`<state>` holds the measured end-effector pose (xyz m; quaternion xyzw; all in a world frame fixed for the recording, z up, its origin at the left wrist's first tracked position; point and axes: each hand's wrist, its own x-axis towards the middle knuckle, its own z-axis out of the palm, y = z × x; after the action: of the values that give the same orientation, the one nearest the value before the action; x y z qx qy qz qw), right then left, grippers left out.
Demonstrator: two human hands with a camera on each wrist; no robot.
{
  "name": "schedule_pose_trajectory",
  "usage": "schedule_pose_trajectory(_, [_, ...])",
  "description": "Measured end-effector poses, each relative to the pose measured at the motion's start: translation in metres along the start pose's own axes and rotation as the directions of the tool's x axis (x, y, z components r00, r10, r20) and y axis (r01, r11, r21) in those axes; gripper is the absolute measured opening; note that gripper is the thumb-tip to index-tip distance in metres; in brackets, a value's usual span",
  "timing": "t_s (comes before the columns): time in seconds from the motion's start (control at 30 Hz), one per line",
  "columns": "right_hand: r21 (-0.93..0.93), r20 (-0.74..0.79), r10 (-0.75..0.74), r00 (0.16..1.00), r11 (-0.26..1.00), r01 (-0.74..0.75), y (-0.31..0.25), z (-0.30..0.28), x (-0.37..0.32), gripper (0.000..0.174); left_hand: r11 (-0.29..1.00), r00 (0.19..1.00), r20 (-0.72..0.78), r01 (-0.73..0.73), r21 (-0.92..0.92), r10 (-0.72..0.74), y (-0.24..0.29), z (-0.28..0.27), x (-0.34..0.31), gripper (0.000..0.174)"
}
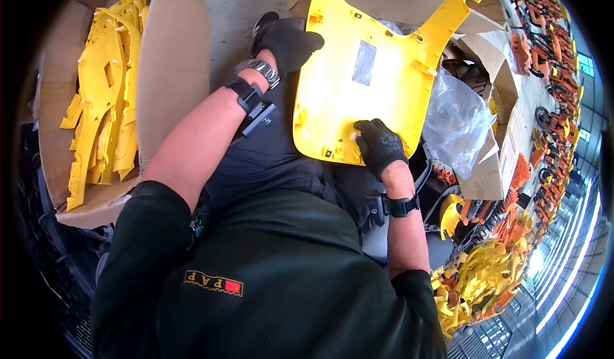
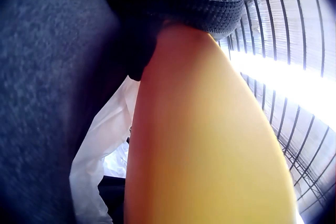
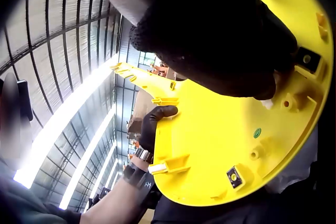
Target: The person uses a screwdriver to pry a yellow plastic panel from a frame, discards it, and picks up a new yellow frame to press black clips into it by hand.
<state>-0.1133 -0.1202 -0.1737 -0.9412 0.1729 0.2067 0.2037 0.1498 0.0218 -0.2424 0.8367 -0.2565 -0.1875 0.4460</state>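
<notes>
A yellow plastic panel (image 1: 332, 112) with a rectangular cut-out lies over the person's lap, its ribbed inner face up. The gloved left hand (image 1: 291, 44) grips its left edge, thumb on the inner face and the other fingers behind. In the left wrist view the panel (image 2: 210, 140) runs down from the dark glove (image 2: 205, 3). Near the panel's lower edge the gloved right hand (image 1: 382, 146) has its fingers curled at the inner face, pinching a small white clip (image 3: 268, 103). Another white clip (image 3: 157, 168) sits on a tab at the panel's edge. Dark metal clips (image 3: 234, 177) line the rim.
An open cardboard box (image 1: 173, 58) holding yellow panels (image 1: 105, 84) stands at left. Right of the lap lie clear plastic wrap (image 1: 457, 119) and another carton (image 1: 502, 135). Yellow parts (image 1: 486, 276) are heaped at lower right, with rows of orange parts (image 1: 543, 32) beyond.
</notes>
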Motion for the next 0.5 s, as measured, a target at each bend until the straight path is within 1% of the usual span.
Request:
schedule_pose_trajectory(0.07, [0.039,0.041,0.054,0.998,0.998,-0.055,0.003,-0.001,-0.002,0.026,0.998,1.0,-0.022,-0.004,0.062,0.005,0.003,-0.001,0.0,0.036])
schedule_pose_trajectory(0.1, [0.037,0.028,0.072,0.997,0.997,-0.073,0.007,0.0,-0.003,0.026,0.998,0.999,-0.034,0.034,0.043,-0.033,-0.01,0.006,0.004,0.036])
schedule_pose_trajectory(0.17, [-0.079,0.02,0.007,1.0,0.997,-0.006,0.016,0.003,-0.006,0.024,0.995,0.999,-0.011,-0.035,-0.097,0.034,-0.012,0.005,0.005,0.036])
schedule_pose_trajectory(0.2, [-0.105,0.021,0.022,1.0,0.994,-0.02,0.014,0.0,-0.008,0.023,0.984,0.998,0.0,-0.067,-0.168,0.068,-0.013,0.006,0.004,0.036])
schedule_pose_trajectory(0.27, [-0.111,-0.022,0.039,0.999,0.993,-0.042,0.013,-0.004,-0.017,0.023,0.982,0.999,0.015,-0.025,-0.185,0.028,-0.008,0.004,0.003,0.035])
schedule_pose_trajectory(0.3, [-0.123,-0.016,0.042,0.999,0.992,-0.043,0.016,-0.006,-0.023,0.023,0.974,0.999,0.008,-0.034,-0.222,0.037,-0.008,0.004,0.003,0.036])
schedule_pose_trajectory(0.33, [0.012,-0.102,0.063,0.993,0.998,-0.062,0.019,-0.007,-0.03,0.021,0.973,1.0,0.007,-0.028,-0.23,0.031,-0.008,0.006,0.002,0.036])
schedule_pose_trajectory(0.37, [0.151,-0.184,0.094,0.978,0.986,-0.067,0.022,-0.008,-0.036,0.02,0.982,0.999,0.019,-0.027,-0.186,0.031,-0.009,0.005,0.002,0.036])
schedule_pose_trajectory(0.4, [0.328,-0.267,0.118,0.956,0.944,-0.025,0.035,-0.005,-0.045,0.017,0.99,0.999,0.028,-0.027,-0.141,0.031,-0.007,0.002,0.002,0.036])
schedule_pose_trajectory(0.43, [0.591,-0.218,0.251,0.943,0.803,-0.077,0.042,-0.011,-0.055,0.017,0.99,0.999,0.026,-0.023,-0.142,0.027,-0.007,0.001,0.001,0.036])
schedule_pose_trajectory(0.47, [0.801,-0.133,0.368,0.92,0.587,-0.119,0.048,-0.017,-0.065,0.017,0.989,1.0,0.018,-0.013,-0.145,0.015,-0.007,0.001,0.001,0.036])
schedule_pose_trajectory(0.5, [0.777,-0.159,0.388,0.908,0.617,-0.128,0.051,-0.028,-0.073,0.017,0.989,1.0,0.011,-0.009,-0.15,0.01,-0.006,0.003,0.002,0.036])
